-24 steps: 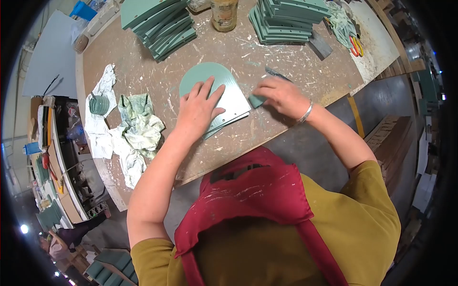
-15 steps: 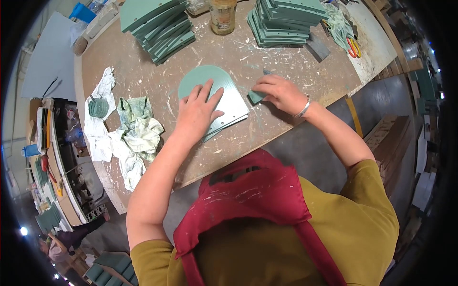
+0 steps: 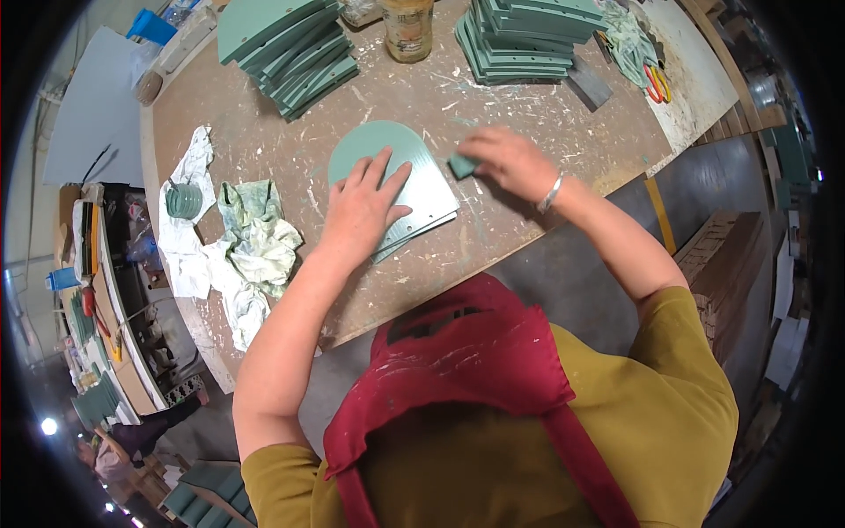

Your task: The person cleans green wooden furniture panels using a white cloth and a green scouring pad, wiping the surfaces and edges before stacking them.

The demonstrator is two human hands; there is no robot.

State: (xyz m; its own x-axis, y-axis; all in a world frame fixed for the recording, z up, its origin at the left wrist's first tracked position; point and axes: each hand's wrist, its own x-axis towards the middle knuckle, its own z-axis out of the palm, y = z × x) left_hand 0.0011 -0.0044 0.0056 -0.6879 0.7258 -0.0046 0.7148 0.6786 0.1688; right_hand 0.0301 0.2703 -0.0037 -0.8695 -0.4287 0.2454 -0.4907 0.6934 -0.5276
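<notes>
My left hand [image 3: 365,207] lies flat, fingers spread, on a green panel [image 3: 374,139] with one rounded end and small holes along its straight edge. Another piece shows beneath that panel's near edge. To the right, my right hand [image 3: 512,163] grips a small green block [image 3: 462,165], just beside the panel's right edge. Motion blurs its fingers a little. A bracelet circles the right wrist.
Two stacks of green panels, one at left [image 3: 286,53] and one at right [image 3: 519,44], flank a jar [image 3: 408,31]. Stained rags [image 3: 255,233] and a small green-coated jar [image 3: 183,201] lie left. Orange-handled scissors [image 3: 657,84] and a grey block [image 3: 588,85] sit right.
My right hand has shifted slightly left and away from me with the green block, bringing it closer to the panel. The left hand and panel stay in place.
</notes>
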